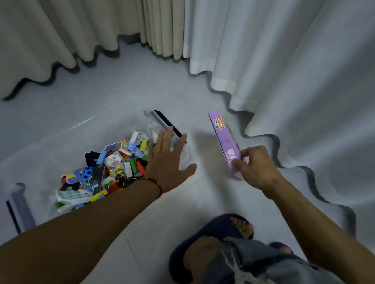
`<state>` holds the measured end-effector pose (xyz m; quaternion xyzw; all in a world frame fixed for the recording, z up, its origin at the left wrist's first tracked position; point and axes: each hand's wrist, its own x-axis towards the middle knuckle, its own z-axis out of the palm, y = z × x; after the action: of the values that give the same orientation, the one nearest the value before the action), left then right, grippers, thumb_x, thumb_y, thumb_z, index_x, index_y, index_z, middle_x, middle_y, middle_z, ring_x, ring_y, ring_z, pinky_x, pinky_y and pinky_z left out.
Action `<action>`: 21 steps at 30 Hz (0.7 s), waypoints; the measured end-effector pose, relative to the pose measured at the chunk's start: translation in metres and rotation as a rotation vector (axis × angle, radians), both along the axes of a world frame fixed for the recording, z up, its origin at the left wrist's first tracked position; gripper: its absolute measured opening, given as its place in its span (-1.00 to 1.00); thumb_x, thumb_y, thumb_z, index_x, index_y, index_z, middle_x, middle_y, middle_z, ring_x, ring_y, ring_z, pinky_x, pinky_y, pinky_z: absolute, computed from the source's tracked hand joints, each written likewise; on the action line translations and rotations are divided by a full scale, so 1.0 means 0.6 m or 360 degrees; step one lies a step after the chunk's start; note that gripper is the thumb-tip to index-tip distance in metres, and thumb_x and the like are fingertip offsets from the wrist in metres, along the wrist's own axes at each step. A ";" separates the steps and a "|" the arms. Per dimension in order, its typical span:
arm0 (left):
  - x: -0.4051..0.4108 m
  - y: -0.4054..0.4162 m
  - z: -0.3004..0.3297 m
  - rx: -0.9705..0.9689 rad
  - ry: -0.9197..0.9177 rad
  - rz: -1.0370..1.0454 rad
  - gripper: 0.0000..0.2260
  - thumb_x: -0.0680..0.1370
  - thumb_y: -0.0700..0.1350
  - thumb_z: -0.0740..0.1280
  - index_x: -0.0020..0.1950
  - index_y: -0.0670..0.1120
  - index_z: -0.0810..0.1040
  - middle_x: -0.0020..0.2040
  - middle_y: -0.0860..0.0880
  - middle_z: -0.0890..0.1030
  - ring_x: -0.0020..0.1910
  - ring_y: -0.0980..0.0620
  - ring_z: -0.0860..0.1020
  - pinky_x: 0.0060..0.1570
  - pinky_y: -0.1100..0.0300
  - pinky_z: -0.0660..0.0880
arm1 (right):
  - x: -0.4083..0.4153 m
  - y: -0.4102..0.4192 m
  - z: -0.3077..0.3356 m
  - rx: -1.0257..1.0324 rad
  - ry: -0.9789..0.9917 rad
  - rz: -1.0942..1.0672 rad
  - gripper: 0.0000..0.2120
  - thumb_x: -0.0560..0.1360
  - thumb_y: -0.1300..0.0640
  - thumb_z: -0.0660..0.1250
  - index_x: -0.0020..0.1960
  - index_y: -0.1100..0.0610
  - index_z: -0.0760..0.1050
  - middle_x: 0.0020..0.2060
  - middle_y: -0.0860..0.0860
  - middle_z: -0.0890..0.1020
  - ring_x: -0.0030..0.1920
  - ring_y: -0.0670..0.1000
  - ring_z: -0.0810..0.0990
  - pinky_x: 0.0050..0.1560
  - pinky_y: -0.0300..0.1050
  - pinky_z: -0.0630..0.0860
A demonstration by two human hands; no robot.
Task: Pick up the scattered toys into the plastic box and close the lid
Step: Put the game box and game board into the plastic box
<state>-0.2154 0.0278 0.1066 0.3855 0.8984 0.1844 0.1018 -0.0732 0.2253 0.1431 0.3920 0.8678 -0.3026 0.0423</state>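
Floor (123, 84) of pale grey tile runs to the far side, where beige curtains (56, 12) hang on the left and white curtains (307, 50) on the right, their hems just above the tile. A clear plastic box (43, 140) sits left of centre, lid off, with a heap of small coloured toys (109, 170) inside; its transparent walls are hard to trace, and only the dark clips at the far and near ends mark its outline. The left hand (168, 160) hovers over the box's right rim, fingers straight and spread apart. The right hand (256, 166) pinches the near end of a purple carton (225, 139), tilted on edge right of the box. A foot in a dark slipper (206, 243) stands near. Carton print is too blurred to read.
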 end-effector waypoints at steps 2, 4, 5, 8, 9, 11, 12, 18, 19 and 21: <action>0.018 0.010 0.058 0.0395 -0.0262 0.0148 -0.31 0.48 0.29 0.19 0.53 -0.01 0.24 0.54 -0.04 0.24 0.52 -0.06 0.17 0.44 -0.06 0.20 | -0.004 -0.030 0.060 -0.0062 0.0109 0.0111 -0.70 0.51 -0.03 0.42 0.07 0.20 0.60 -0.02 0.12 0.55 -0.03 0.10 0.58 -0.25 -0.16 0.52; 0.040 0.017 0.138 0.0814 -0.0980 0.0392 -0.48 0.50 0.21 0.29 0.41 0.04 0.41 0.28 0.08 0.52 0.31 0.01 0.45 0.22 0.06 0.45 | -0.013 -0.070 0.132 -0.0013 0.0182 0.0334 -0.75 0.52 0.02 0.42 -0.06 0.24 0.61 -0.20 0.08 0.54 -0.21 0.01 0.54 -0.36 -0.27 0.40; 0.048 0.020 0.173 0.1009 -0.1376 0.0507 -0.57 0.49 0.19 0.33 0.31 0.04 0.48 0.14 0.05 0.62 0.17 -0.02 0.56 0.08 0.01 0.57 | -0.020 -0.089 0.166 0.0064 0.0177 0.0485 -0.75 0.52 0.02 0.41 -0.06 0.23 0.61 -0.19 0.08 0.52 -0.20 0.01 0.51 -0.32 -0.28 0.40; 0.048 -0.012 0.240 0.1373 -0.1779 0.0811 -0.72 0.53 -0.02 0.36 0.15 -0.16 0.53 -0.07 -0.20 0.67 -0.19 -0.13 0.65 -0.22 -0.10 0.63 | -0.044 -0.143 0.250 0.0137 0.0108 0.0942 -0.77 0.54 -0.06 0.37 0.07 0.08 0.56 0.10 0.08 0.44 0.09 0.05 0.45 0.05 -0.15 0.40; 0.041 -0.031 0.253 0.1442 -0.1724 0.0908 -0.78 0.53 -0.12 0.34 0.11 -0.21 0.54 -0.12 -0.23 0.65 -0.26 -0.13 0.64 -0.29 -0.05 0.62 | -0.052 -0.160 0.268 0.0123 0.0088 0.1069 -0.77 0.55 -0.07 0.35 0.13 0.04 0.54 0.16 0.07 0.41 0.16 0.05 0.42 0.08 -0.17 0.35; 0.025 -0.083 0.267 0.1588 -0.1601 0.1040 -0.89 0.52 -0.23 0.30 0.00 -0.22 0.55 -0.23 -0.20 0.62 -0.37 -0.09 0.60 -0.36 0.06 0.56 | -0.068 -0.199 0.299 0.0154 0.0066 0.1325 -0.68 0.58 -0.08 0.30 0.26 0.06 0.50 0.24 0.08 0.40 0.26 0.05 0.34 0.08 -0.23 0.25; 0.016 -0.110 0.270 0.1671 -0.1570 0.1065 -0.94 0.52 -0.25 0.29 -0.06 -0.21 0.53 -0.29 -0.16 0.60 -0.40 -0.05 0.58 -0.35 0.09 0.55 | -0.077 -0.218 0.309 0.0174 0.0074 0.1424 -0.63 0.60 -0.09 0.28 0.31 0.09 0.47 0.27 0.09 0.41 0.30 0.05 0.30 0.11 -0.23 0.23; -0.050 -0.292 0.202 0.1728 -0.1829 0.1316 -0.86 0.59 -0.19 0.20 0.09 -0.14 0.51 -0.11 -0.09 0.71 -0.20 -0.01 0.68 -0.26 0.01 0.65 | -0.117 -0.263 0.271 0.0324 0.0102 0.1479 -0.58 0.59 -0.04 0.27 0.42 0.02 0.40 0.38 0.10 0.32 0.41 0.13 0.26 0.40 0.06 0.31; -0.061 -0.312 0.174 0.1615 -0.1894 0.1411 -0.82 0.60 -0.16 0.21 0.14 -0.13 0.52 -0.03 -0.10 0.70 -0.13 -0.05 0.68 -0.22 -0.02 0.65 | -0.113 -0.257 0.260 0.0338 0.0045 0.1498 -0.59 0.59 -0.03 0.27 0.41 0.02 0.41 0.37 0.10 0.33 0.41 0.13 0.27 0.40 0.07 0.31; -0.074 -0.341 0.118 0.1346 -0.1918 0.1579 -0.84 0.60 -0.15 0.23 0.13 -0.13 0.53 -0.02 -0.13 0.67 -0.13 -0.08 0.64 -0.29 0.03 0.65 | -0.099 -0.240 0.243 0.0366 -0.0060 0.1509 -0.61 0.59 -0.03 0.27 0.39 0.01 0.43 0.35 0.09 0.35 0.38 0.12 0.31 0.40 0.05 0.31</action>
<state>-0.2598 -0.1765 0.1775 -0.2056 0.6124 0.6954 0.3150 -0.1326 0.0815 0.2887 -0.0389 0.9776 -0.1448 0.1476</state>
